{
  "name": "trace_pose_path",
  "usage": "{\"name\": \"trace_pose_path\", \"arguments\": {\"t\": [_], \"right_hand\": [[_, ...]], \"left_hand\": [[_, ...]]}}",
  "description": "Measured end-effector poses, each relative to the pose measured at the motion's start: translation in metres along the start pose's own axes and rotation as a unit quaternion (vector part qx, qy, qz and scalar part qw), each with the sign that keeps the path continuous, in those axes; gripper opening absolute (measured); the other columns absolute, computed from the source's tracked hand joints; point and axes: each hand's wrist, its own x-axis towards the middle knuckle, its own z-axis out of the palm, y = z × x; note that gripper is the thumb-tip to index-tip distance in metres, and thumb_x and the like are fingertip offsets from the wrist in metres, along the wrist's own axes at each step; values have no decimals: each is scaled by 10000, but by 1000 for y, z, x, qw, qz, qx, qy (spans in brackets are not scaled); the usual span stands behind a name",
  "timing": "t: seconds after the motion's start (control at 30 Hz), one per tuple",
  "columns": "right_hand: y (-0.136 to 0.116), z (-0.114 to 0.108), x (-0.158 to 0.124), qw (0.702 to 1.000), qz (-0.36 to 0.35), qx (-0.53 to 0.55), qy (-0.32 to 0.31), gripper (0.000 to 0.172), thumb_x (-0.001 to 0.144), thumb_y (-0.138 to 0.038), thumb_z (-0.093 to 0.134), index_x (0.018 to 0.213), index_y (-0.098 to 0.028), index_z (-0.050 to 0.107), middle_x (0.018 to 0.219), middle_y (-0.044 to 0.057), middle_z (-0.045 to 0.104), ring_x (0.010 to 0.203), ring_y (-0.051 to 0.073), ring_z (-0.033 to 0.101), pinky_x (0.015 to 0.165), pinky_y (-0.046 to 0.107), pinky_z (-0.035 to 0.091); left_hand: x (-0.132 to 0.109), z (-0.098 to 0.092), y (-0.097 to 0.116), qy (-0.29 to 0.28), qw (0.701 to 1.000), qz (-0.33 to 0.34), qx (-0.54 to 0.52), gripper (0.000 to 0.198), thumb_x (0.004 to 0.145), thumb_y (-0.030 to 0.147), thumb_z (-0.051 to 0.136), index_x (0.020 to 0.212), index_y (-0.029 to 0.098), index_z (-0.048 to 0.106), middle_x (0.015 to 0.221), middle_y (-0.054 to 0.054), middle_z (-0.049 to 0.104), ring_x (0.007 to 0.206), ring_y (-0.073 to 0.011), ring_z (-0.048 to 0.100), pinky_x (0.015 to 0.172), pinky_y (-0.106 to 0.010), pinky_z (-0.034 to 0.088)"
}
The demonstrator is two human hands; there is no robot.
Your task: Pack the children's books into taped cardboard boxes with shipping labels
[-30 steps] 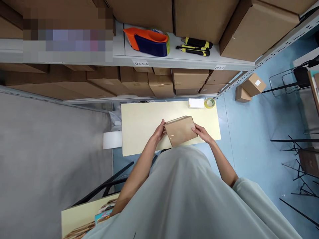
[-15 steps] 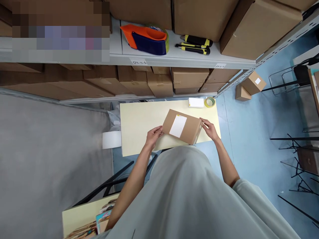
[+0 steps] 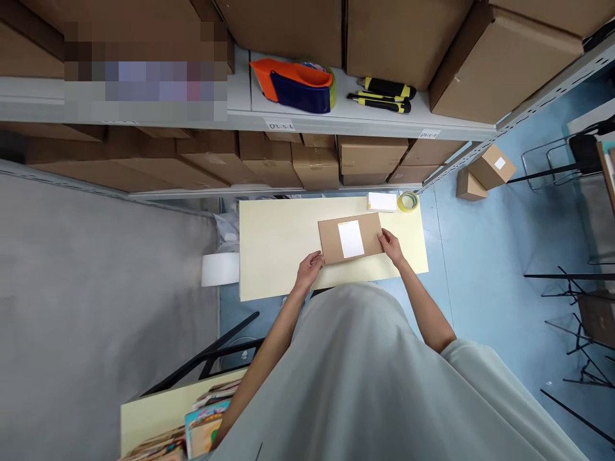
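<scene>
A brown cardboard box (image 3: 330,242) with a white label (image 3: 351,239) on its upper face is at the middle of the pale yellow table (image 3: 273,250). My left hand (image 3: 310,269) grips its near left corner, fingers closed together. At the right end, my right hand (image 3: 391,246) holds the box's edge between thumb and fingers. The label faces up toward me. Whether the underside of the box touches the tabletop, I cannot tell.
At the table's back right are a white box (image 3: 382,202) and a tape roll (image 3: 408,202). Above, a shelf (image 3: 336,125) bears an orange and blue tape dispenser (image 3: 298,86), utility knives (image 3: 384,95) and large cartons (image 3: 408,41). Books (image 3: 206,426) lie on a surface at lower left.
The box has turned and levelled between my hands, so its long side now runs nearly across the table and its right end face is no longer seen. The view has shifted slightly.
</scene>
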Motion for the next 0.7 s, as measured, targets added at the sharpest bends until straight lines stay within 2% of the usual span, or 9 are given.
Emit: {"name": "trace_pose_path", "arguments": {"t": [0.1, 0.2, 0.37, 0.5, 0.7], "right_hand": [[8, -3, -14, 996, 78, 25, 22, 926, 829, -800, 677, 1460, -122, 660, 1390, 193, 743, 1272, 318, 700, 1132, 490, 539], [12, -2, -32, 994, 102, 46, 13, 911, 817, -797, 686, 1448, -140, 665, 1328, 171, 770, 1232, 311, 714, 1099, 482, 557], [7, 11, -55, 997, 46, 56, -6, 793, 857, -783, 603, 1385, -202, 716, 1291, 101, 789, 1160, 284, 716, 1051, 445, 585], [-3, 13, -67, 997, 35, 61, 32, 773, 869, -768, 596, 1370, -196, 734, 1240, 93, 807, 1108, 296, 727, 1074, 469, 574], [-14, 1, -109, 989, 26, 103, 107, 694, 926, -725, 630, 1393, -226, 747, 1373, 83, 773, 1230, 322, 705, 1116, 474, 554]], "left_hand": [[1, 3, 0, -4, 1000, -20, -4, 584, 868, 478, 800, 1359, 183, 688, 1504, -208, 667, 1388, -340, 656, 1142, -489, 559], [-1, 8, 3, -19, 999, -37, 5, 674, 898, 506, 792, 1462, 183, 616, 1563, -229, 619, 1457, -344, 606, 1186, -485, 521], [-8, 10, 11, -89, 996, 10, 17, 680, 857, 538, 832, 1437, 235, 647, 1509, -181, 680, 1401, -355, 649, 1176, -512, 530], [-14, 5, 17, -121, 990, 63, 38, 772, 844, 557, 820, 1516, 245, 602, 1606, -155, 608, 1434, -350, 623, 1219, -491, 493], [-28, 3, 23, -186, 976, 82, 82, 882, 870, 636, 776, 1613, 243, 510, 1674, -145, 536, 1486, -357, 580, 1227, -481, 489]]}}
